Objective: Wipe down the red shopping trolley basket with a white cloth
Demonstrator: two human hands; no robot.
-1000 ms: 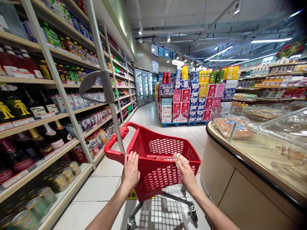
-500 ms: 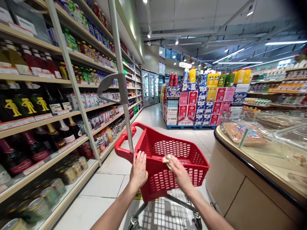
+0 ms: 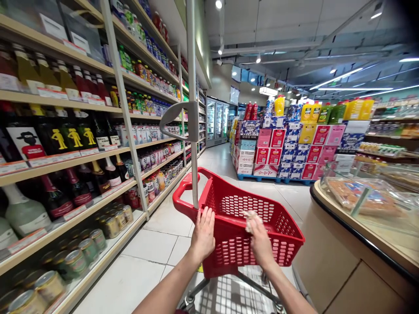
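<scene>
A red plastic shopping cart (image 3: 229, 257) stands side-on in front of me, its basket wall full of holes. My left hand (image 3: 203, 233) lies flat on the basket's side near the handle end, fingers stretched out. At the near rim, my right hand (image 3: 260, 240) presses a crumpled pale cloth (image 3: 252, 220) against the basket, fingers closed over it. A grey upright pole (image 3: 193, 157) with a looped grey grip (image 3: 178, 120) rises from the cart's handle end. Below the basket, the wire lower frame shows between my forearms.
Shelves (image 3: 121, 111) of bottles and cans run along the left. A rounded glass-topped counter (image 3: 347, 244) with packaged food (image 3: 363, 196) stands close on the right. Ahead are stacked drink cartons (image 3: 268, 152) on blue pallets and glass-door fridges (image 3: 218, 120). The floor is pale tile (image 3: 147, 244).
The view has turned left, so everything sits farther right. My right hand and the cloth have shifted slightly along the rim; my left hand stays on the basket's side.
</scene>
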